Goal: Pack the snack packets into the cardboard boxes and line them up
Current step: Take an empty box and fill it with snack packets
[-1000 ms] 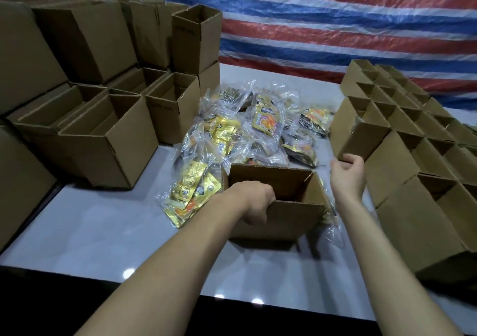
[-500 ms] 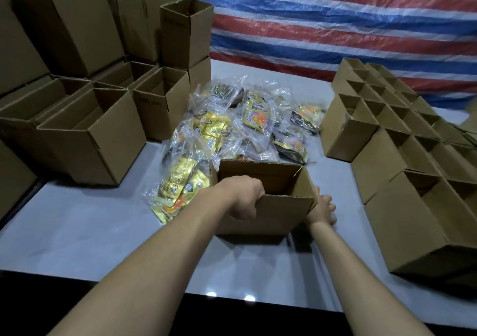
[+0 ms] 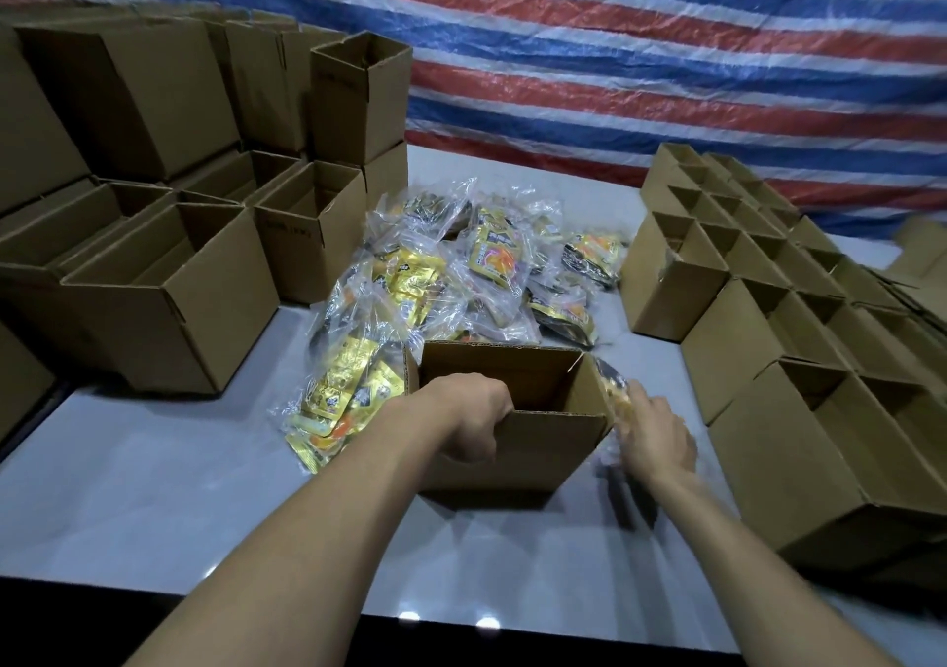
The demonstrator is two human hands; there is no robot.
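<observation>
Packet (image 3: 617,400), blurred, sits against the right wall of the open box (image 3: 538,453), held by the right hand (image 3: 658,438). Its fingers look curled round the wrap, though blur softens them. Half a second ago that hand lay low on the table (image 3: 153,487) beside the box, so it has just lifted the packet toward the rim. Left hand (image 3: 474,423) grips the box's near rim, fingers hooked inside, as before. What shows of the box's inside looks empty, so filling it is likely just starting. Pile (image 3: 451,282) lies behind the box, empty boxes (image 3: 169,302) stand left, and rows (image 3: 768,302) right.
</observation>
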